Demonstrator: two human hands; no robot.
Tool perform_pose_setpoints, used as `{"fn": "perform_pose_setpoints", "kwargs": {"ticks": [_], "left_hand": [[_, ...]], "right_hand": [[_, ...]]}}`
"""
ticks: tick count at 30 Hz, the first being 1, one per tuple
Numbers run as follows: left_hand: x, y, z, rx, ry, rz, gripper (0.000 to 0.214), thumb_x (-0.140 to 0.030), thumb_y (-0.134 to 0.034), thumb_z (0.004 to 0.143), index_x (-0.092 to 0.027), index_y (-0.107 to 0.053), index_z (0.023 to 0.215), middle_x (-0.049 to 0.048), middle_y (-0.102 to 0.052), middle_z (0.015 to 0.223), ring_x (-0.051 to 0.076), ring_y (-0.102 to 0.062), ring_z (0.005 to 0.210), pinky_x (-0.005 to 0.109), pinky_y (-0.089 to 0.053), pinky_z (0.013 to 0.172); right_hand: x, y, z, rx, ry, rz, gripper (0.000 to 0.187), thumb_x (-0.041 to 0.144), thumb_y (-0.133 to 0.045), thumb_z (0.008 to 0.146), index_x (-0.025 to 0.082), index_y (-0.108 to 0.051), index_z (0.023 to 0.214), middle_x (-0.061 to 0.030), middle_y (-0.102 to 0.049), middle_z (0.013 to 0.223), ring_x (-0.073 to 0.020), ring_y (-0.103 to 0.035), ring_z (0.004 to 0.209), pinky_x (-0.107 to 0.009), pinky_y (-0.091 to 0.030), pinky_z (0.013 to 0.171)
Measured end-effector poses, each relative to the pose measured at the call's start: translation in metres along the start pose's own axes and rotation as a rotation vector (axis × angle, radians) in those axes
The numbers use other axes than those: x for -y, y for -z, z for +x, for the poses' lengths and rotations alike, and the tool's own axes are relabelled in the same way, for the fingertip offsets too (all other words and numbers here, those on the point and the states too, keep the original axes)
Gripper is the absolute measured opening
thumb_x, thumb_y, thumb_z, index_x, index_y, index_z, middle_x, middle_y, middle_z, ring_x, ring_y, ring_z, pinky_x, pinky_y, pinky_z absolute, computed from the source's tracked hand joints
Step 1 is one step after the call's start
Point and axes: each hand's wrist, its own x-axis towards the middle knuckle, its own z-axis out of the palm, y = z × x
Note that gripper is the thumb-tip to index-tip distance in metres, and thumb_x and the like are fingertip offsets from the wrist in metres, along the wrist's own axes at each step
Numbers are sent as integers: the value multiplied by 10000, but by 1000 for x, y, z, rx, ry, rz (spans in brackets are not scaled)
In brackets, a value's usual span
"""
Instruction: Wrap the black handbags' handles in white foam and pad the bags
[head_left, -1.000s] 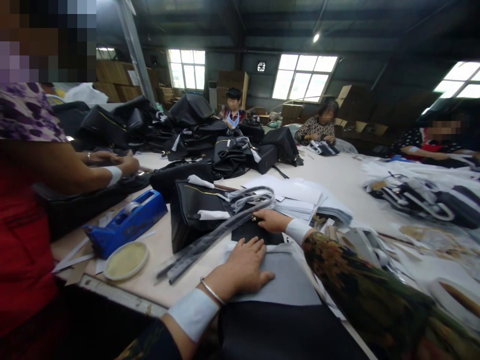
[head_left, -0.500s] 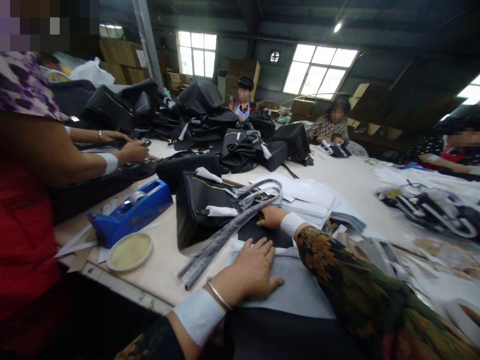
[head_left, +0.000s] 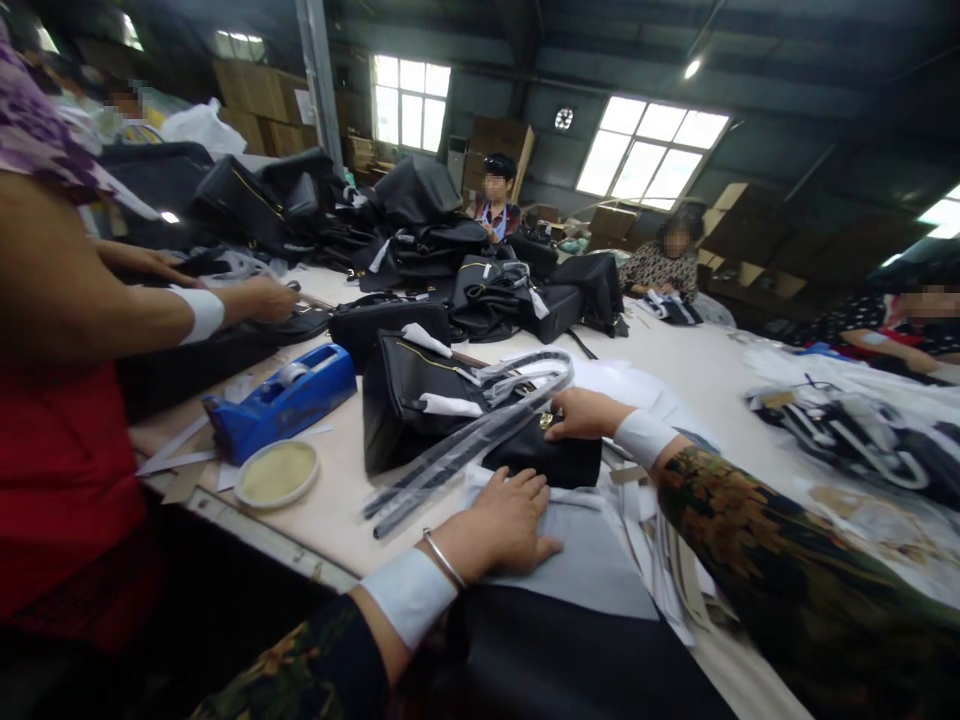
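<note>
My left hand (head_left: pixel 504 522) lies flat with fingers spread on a grey sheet (head_left: pixel 592 565) at the table's near edge. My right hand (head_left: pixel 583 413) is closed on the top edge of a black handbag (head_left: pixel 420 405) lying in front of me, near its gold clasp. Long straps wrapped in clear plastic (head_left: pixel 480 425) run from the bag down to the left across the table.
A blue tape dispenser (head_left: pixel 285 398) and a round cream-coloured dish (head_left: pixel 277 474) sit to the left. A person in red (head_left: pixel 67 440) works at my left. Piles of black bags (head_left: pixel 420 240) fill the far table. White paper sheets (head_left: pixel 645 395) lie to the right; other people sit beyond.
My right hand has shifted right and lifted the bag's near edge up off the table. The view has turned slightly left. My left hand stays flat on the grey sheet.
</note>
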Motion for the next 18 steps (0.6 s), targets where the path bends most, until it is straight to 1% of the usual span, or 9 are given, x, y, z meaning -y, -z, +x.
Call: {"fn": "perform_pose_setpoints", "kwargs": {"ticks": [4,6,8,11,13,14,16,17,18], "left_hand": [[0,-1,-1,-32,-12,21,743,-617,-415,899,-136,-404,1465,159,-426,1524,330,-362,1409,545,-244,1156],[0,0,-2,-29,-1,27,719,-628,-412,893,-157,-451,1435,159,-480,1482,336,-411,1372,547,-256,1148],[-1,1,-4,-23,13,26,697,-636,-393,894,-179,-481,1413,152,-517,1450,341,-452,1337,550,-276,1135],[-5,1,-9,-39,-9,27,723,-648,-382,887,-160,-470,1413,153,-519,1448,344,-458,1331,524,-317,1109],[-6,-2,-11,-54,-39,45,747,-657,-398,874,-129,-482,1396,157,-527,1439,339,-455,1333,474,-327,1108],[-6,-4,-11,-64,-40,54,757,-651,-404,873,-106,-484,1391,168,-540,1422,331,-467,1324,432,-347,1094],[-3,-8,-12,-89,-33,71,757,-653,-381,880,-91,-508,1372,190,-555,1398,320,-479,1313,387,-390,1044],[-3,-9,-12,-108,-33,79,768,-659,-369,880,-91,-501,1380,192,-539,1416,317,-459,1331,386,-388,1045],[-2,-10,-11,-112,-32,80,778,-667,-356,878,-96,-491,1389,189,-521,1435,319,-440,1348,404,-380,1055]], "right_hand": [[7,4,-18,62,22,80,488,581,-583,832,137,-733,969,-108,-739,887,-240,-674,814,-291,-477,684],[20,6,-25,111,76,112,431,562,-633,798,170,-740,945,-59,-739,849,-203,-669,759,-257,-466,645],[37,7,-32,138,138,122,373,514,-706,735,198,-745,931,-34,-737,836,-195,-667,743,-247,-463,638],[62,3,-45,110,216,98,312,404,-706,727,192,-749,952,-77,-740,860,-236,-676,779,-292,-482,692],[70,-4,-50,69,269,78,284,324,-659,754,184,-752,983,-128,-742,932,-275,-684,848,-342,-496,758],[71,-8,-49,49,334,85,277,300,-635,769,216,-757,1003,-127,-736,1027,-274,-684,916,-349,-498,816],[67,-12,-44,66,492,96,277,266,-622,771,275,-773,1003,-105,-664,1262,-273,-652,1080,-361,-474,940],[65,-13,-40,44,517,95,266,273,-639,763,285,-783,986,-98,-612,1348,-284,-616,1160,-367,-449,995],[62,-11,-35,-14,492,92,255,292,-663,751,287,-792,972,-95,-569,1403,-294,-585,1213,-367,-429,1031]]}}
